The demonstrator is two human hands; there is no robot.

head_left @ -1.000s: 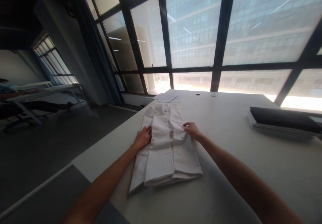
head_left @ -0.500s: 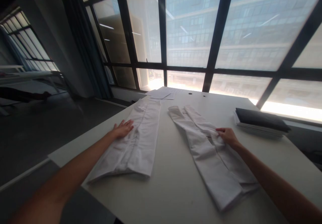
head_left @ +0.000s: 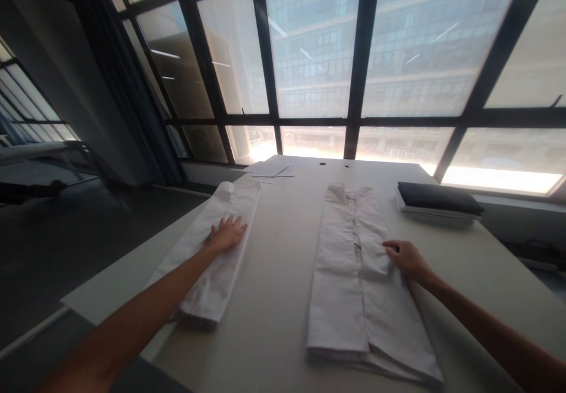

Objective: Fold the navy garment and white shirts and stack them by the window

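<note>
One folded white cloth (head_left: 214, 290) lies under the left hand (head_left: 227, 235), fingers spread flat, seemingly to steady it. The right hand (head_left: 409, 260) pinches a second folded white cloth (head_left: 340, 287) by its edge, likely for control; beyond that hand, a black-topped stack (head_left: 437, 198) rests on the white table (head_left: 274, 287).

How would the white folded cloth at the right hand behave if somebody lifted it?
The white folded cloth is probably floppy, since it creases near the right hand. Its layers, parted at the near edge, may unfold.
</note>
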